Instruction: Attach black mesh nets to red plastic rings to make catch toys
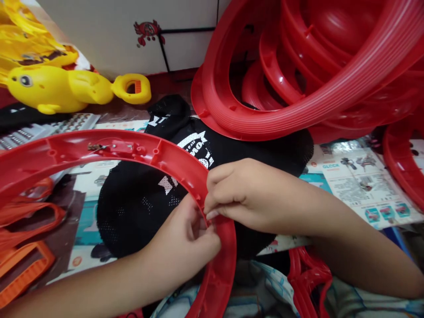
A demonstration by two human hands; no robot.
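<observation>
A large red plastic ring (pixel 175 157), its hollow ribbed side turned up, lies across the front of my view. My left hand (pixel 192 236) is closed round its inner edge on the right side, thumb over the channel. Beside it, my right hand (pixel 235 194) comes in from the right, its fingers pinched together down in the channel. Whatever sits between those fingertips is hidden. A small red plate with wires and a metal spring-like part (pixel 114 148) sits in the ring's channel at the top left. Black cloth with white print (pixel 132 207) lies under the ring.
Several red rings (pixel 298 117) are piled at the back right. A yellow duck-like toy part (pixel 49 88) lies at the back left, near trays of small metal parts (pixel 76 121). Orange plastic frames (pixel 29 265) are at the front left. Printed card sheets (pixel 351 172) cover the table.
</observation>
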